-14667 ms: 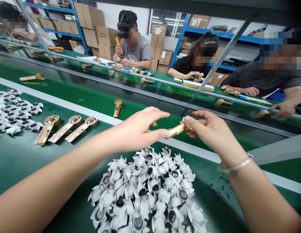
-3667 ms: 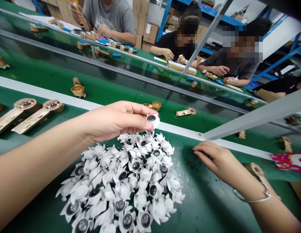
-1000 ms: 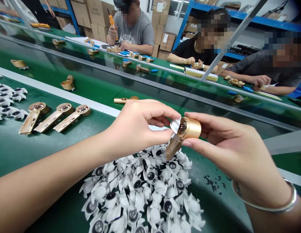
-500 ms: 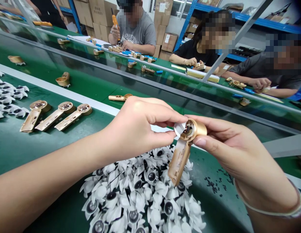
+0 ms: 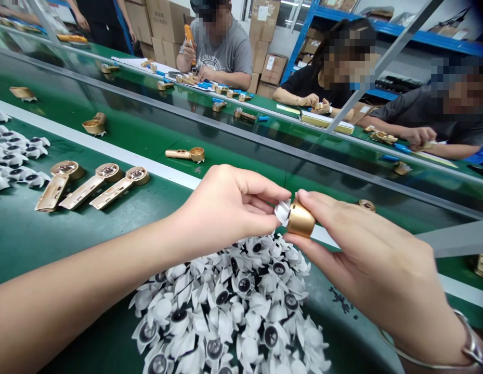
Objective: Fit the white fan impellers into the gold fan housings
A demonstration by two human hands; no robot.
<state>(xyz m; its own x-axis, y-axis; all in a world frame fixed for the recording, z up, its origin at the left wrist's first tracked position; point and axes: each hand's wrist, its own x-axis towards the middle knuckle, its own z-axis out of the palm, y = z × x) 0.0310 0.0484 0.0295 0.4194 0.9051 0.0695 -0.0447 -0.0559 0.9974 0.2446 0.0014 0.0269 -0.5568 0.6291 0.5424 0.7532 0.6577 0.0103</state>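
My left hand (image 5: 233,205) pinches a white fan blade (image 5: 282,212) between thumb and fingers. Its far side meets the open end of a gold handheld-fan housing (image 5: 301,220). Around that round head, my right hand (image 5: 369,259) has its thumb and fingers closed; the housing's handle is hidden from sight. Below both hands lies a heap of white fan blades (image 5: 225,311), some showing dark hubs. On the table to the left, three gold fan housings (image 5: 120,188) lie in a row with their inner sides up.
More white blades (image 5: 17,150) lie at the far left. Small black bits (image 5: 342,300) are scattered by my right wrist. Past a white strip (image 5: 155,167), gold housings (image 5: 196,154) rest on the green belt (image 5: 140,145). Several people work across the line; one holds an orange tool (image 5: 188,36).
My right hand has turned the housing, so its handle swung out of sight and its gold outer wall faces me. The blade stays pinched in my left hand at the housing's opening.
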